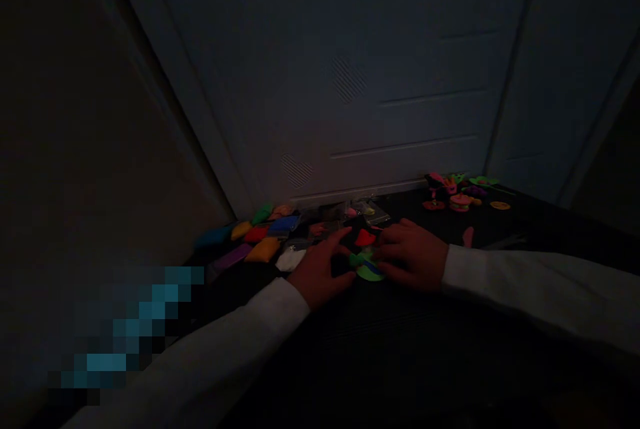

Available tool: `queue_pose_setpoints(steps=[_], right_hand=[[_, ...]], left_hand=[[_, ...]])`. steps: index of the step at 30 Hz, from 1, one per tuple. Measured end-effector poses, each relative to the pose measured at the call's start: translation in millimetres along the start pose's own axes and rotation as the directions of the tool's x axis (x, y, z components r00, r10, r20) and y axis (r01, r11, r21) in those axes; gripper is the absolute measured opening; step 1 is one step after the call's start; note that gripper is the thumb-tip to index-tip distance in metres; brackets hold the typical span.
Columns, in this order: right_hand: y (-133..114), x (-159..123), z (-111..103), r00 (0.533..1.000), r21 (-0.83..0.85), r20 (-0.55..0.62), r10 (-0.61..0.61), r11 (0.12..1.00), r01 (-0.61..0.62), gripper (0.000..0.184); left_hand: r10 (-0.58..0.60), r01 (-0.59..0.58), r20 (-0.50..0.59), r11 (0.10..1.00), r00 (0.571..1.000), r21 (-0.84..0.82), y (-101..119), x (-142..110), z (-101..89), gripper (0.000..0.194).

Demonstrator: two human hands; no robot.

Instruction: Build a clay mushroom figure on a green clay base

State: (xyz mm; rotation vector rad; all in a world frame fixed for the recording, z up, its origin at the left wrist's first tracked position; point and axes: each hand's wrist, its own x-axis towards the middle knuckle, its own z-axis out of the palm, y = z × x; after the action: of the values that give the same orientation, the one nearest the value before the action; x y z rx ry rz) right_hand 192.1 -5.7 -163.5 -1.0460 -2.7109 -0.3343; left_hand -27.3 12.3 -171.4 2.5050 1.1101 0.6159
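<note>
The scene is very dim. Both my hands meet over a small clay figure [367,267] with green, blue and red parts on a dark surface. My left hand [320,270] curls beside it from the left, its fingers touching the piece. From the right, my right hand [413,254] has its fingers bent onto the clay. Both arms wear white sleeves.
Several coloured clay packets [260,236] lie in a cluster left of my hands by the wall. Small finished clay shapes [457,192] sit at the back right. A pale panelled door [380,82] stands behind. A blurred blue patch is at lower left.
</note>
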Motion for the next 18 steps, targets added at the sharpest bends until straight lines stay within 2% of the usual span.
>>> queue_pose_setpoints(steps=[6, 18], right_hand=[[0.2, -0.8, 0.3, 1.000, 0.009, -0.013, -0.003, 1.000, 0.003, 0.030], [-4.3, 0.1, 2.8, 0.999, -0.012, -0.050, -0.002, 1.000, 0.001, 0.030]], left_hand=[[-0.038, 0.038, -0.007, 0.999, 0.999, -0.021, 1.8, -0.4, -0.1, 0.070], [-0.034, 0.033, -0.028, 0.999, 0.999, -0.029, -3.0, 2.7, 4.5, 0.075]])
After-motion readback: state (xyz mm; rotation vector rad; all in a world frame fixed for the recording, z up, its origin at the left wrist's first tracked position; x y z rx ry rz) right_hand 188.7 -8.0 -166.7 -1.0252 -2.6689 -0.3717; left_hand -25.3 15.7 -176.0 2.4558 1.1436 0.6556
